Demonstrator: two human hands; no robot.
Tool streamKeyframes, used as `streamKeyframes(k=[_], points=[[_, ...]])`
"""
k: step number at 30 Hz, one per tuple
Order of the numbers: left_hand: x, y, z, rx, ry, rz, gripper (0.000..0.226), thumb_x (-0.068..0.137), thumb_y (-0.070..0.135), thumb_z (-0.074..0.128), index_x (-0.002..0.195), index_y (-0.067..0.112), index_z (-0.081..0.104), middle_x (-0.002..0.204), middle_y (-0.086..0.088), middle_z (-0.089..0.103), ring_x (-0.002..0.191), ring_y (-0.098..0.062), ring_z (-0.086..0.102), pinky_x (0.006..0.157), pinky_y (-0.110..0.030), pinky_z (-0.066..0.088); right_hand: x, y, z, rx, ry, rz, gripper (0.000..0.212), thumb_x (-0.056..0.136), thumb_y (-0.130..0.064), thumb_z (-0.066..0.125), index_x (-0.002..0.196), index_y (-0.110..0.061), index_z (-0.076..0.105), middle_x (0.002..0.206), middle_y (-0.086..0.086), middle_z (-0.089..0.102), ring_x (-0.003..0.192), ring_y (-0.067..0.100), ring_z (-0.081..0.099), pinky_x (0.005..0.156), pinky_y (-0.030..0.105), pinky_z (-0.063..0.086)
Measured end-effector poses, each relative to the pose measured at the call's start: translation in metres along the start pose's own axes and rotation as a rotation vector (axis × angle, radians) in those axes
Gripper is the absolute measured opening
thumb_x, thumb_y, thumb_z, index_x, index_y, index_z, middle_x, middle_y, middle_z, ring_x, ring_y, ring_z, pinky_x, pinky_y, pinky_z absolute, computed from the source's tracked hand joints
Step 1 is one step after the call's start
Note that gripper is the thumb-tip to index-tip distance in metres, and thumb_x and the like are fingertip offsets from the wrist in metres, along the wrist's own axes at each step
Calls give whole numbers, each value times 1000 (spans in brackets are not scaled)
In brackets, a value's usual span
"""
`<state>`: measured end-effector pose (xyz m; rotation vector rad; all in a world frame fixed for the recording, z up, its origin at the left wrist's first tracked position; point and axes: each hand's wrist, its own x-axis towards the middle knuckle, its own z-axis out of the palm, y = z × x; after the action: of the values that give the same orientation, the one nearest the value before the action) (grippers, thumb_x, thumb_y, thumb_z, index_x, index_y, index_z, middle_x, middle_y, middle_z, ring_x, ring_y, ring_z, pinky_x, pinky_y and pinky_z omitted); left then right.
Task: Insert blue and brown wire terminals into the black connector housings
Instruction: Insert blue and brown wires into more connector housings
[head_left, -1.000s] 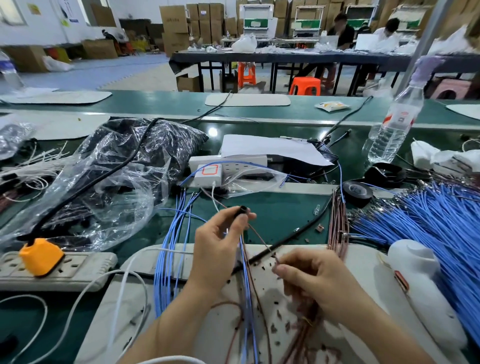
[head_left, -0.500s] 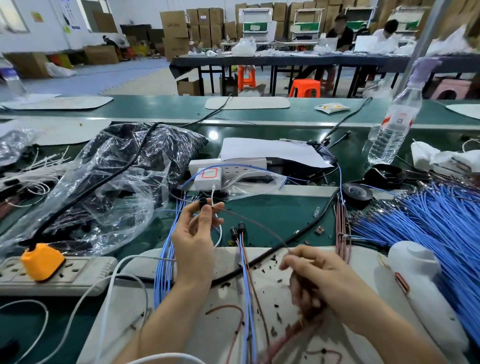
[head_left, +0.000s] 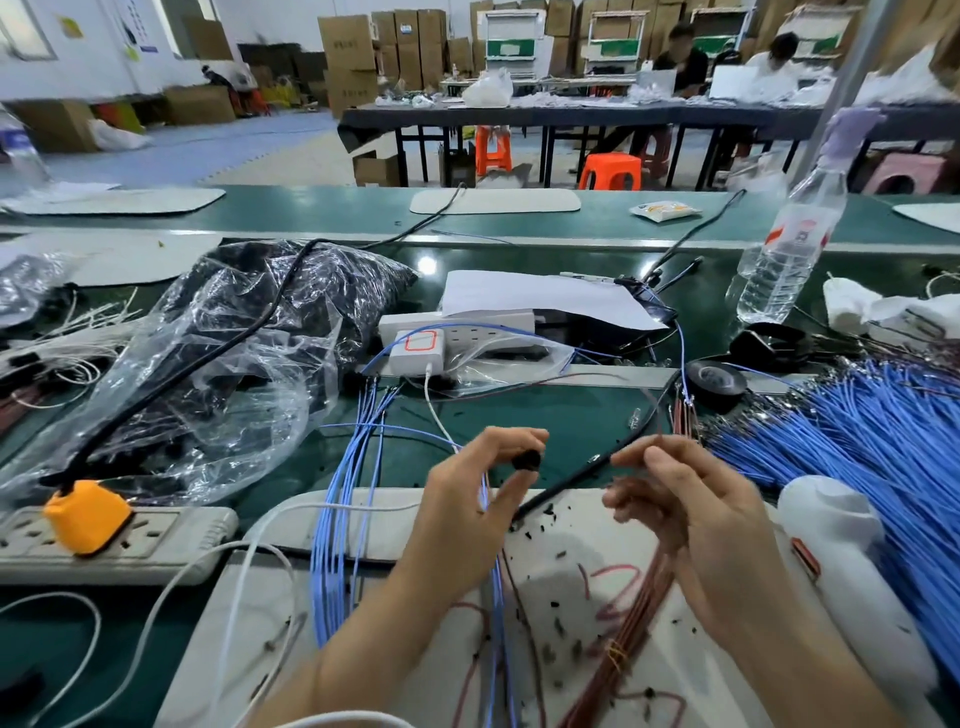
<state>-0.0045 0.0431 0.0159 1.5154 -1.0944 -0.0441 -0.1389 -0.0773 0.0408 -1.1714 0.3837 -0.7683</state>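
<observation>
Black connector housing (head_left: 527, 460) is pinched between the thumb and fingertips of the left hand (head_left: 467, 504), held up over the white mat (head_left: 561, 571) near the front edge of the desk, I think so both hands can meet at it. Blue wires (head_left: 488, 499) seem to hang down from it past the palm. The right hand (head_left: 696, 519) is just beside it, palm turned in, fingers curled and pinching one thin brown wire (head_left: 655, 421) that points up and looks blurry, likely ready to be pushed in.
</observation>
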Motion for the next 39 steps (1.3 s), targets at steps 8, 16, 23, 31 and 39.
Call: streamKeyframes(k=[8, 16, 23, 31, 39], points=[[-7, 5, 13, 6, -76, 85, 21, 85, 2, 63, 99, 17, 60, 98, 4, 56, 94, -15, 64, 88, -31, 52, -15, -2, 13, -359, -1, -397, 13, 85, -19, 57, 90, -17, 69, 67, 4, 66, 59, 19, 65, 55, 23, 52], [-6, 5, 11, 88, -76, 121, 16, 85, -1, 65, 98, 7, 62, 96, 1, 58, 90, -5, 59, 82, -20, 48, -12, 6, 13, -497, -70, -414, 12, 84, -19, 59, 89, -19, 70, 71, -2, 68, 57, 14, 64, 51, 22, 51], [-5, 6, 11, 97, -88, 130, 15, 84, 2, 67, 98, 5, 63, 95, 0, 59, 87, -7, 59, 81, -23, 50, -11, 12, 12, -483, -79, -382, 11, 82, -20, 59, 86, -21, 70, 69, -3, 67, 54, 13, 61, 51, 19, 49], [-5, 4, 10, 56, -84, 33, 20, 80, 7, 71, 99, 9, 66, 93, 5, 62, 87, -3, 59, 78, -20, 49, -10, 14, 12, -527, -128, -311, 21, 76, -23, 68, 92, -33, 76, 76, -6, 60, 50, 12, 57, 53, 20, 47], [-5, 5, 10, 108, -141, 72, 15, 81, 6, 71, 95, 9, 66, 92, 5, 63, 85, -7, 59, 77, -24, 49, -5, 8, 3, -106, -96, -47, 39, 67, -44, 76, 99, -23, 77, 57, -1, 48, 50, 10, 40, 44, 17, 36]])
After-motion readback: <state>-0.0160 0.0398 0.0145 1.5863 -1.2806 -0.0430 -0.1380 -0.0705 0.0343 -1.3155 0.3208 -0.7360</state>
